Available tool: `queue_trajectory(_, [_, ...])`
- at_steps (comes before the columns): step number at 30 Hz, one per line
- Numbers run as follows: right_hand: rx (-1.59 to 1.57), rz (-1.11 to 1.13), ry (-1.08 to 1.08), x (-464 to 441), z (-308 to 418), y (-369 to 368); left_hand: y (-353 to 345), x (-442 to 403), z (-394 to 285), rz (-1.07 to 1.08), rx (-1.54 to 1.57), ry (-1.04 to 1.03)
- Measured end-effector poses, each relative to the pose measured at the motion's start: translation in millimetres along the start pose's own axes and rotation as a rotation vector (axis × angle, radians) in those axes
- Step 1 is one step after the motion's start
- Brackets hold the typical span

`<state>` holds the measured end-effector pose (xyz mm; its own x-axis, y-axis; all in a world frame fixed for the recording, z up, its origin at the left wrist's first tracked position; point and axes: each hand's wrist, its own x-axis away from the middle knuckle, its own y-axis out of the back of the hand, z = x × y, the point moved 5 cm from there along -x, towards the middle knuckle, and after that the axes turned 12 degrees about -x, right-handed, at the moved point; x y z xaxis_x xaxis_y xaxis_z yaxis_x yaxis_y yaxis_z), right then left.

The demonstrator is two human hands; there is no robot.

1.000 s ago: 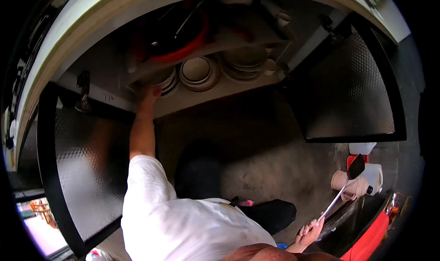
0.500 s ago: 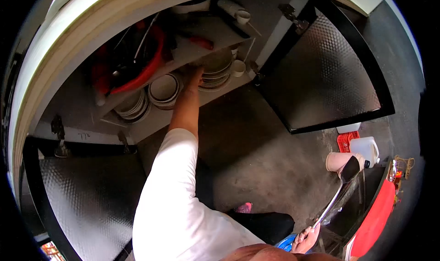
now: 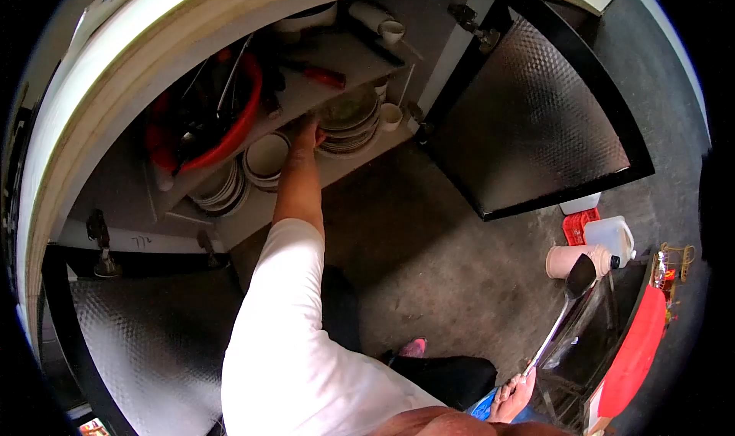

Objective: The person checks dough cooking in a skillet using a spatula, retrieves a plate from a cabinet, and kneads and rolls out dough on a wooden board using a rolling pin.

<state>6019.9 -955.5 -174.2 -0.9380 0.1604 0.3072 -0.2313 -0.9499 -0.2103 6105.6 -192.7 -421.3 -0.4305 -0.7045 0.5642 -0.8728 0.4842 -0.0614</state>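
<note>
Our left grip (image 3: 312,133) touches the plates (image 3: 348,114) just right of it; we can't tell if it pinches one. They're piled, maybe to save room. Our right grip (image 3: 516,396) holds the spatula (image 3: 579,277) by its handle, so the head points away.

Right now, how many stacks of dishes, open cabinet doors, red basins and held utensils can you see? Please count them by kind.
Stacks of dishes: 3
Open cabinet doors: 2
Red basin: 1
Long-handled utensil in the right hand: 1
Total: 7
</note>
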Motion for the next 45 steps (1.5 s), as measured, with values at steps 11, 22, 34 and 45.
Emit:
queue_trajectory(11, [0.033, -0.038, -0.017, 13.8, 1.4, -8.8, 9.1, -55.2, 12.0, -0.211, -0.470, -0.141])
queue_trajectory(22, [-0.077, -0.005, -0.037, -4.1, -7.1, -15.2, -12.3, 69.3, -14.8, 0.006, 0.087, 0.165])
queue_trajectory(34, [-0.133, 0.110, -0.131, -41.2, 110.4, -37.9, -37.6, 335.1, -8.9, 0.075, -0.018, 0.192])
queue_trajectory(45, [0.021, 0.349, 0.102, -196.7, 280.6, -214.1, -95.7, 553.1, -198.0, 0.299, -0.157, 0.038])
